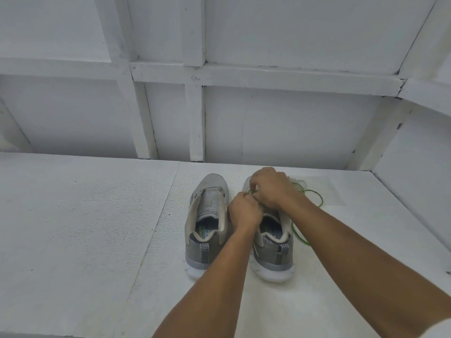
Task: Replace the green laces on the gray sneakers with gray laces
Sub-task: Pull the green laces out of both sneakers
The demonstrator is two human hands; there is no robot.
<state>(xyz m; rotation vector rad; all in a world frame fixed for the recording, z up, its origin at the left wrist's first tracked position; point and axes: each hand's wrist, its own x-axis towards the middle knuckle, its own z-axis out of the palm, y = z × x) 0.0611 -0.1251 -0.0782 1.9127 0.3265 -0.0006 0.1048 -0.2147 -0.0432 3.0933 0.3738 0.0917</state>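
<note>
Two gray sneakers stand side by side on a white surface, heels toward me. The left sneaker (207, 223) has no lace in its eyelets. The right sneaker (273, 247) is partly covered by both hands. My left hand (244, 212) and my right hand (271, 187) meet over its eyelets, each pinching the green lace (250, 192). The rest of the green lace (312, 195) loops loose on the surface to the right of the shoe. A pale gray lace (296, 179) seems to lie behind the right hand, mostly hidden.
The white surface (85, 228) runs wide to the left, with a seam running diagonally beside the left sneaker. A white framed wall (195, 118) rises right behind the shoes, and another wall (415, 191) closes in on the right.
</note>
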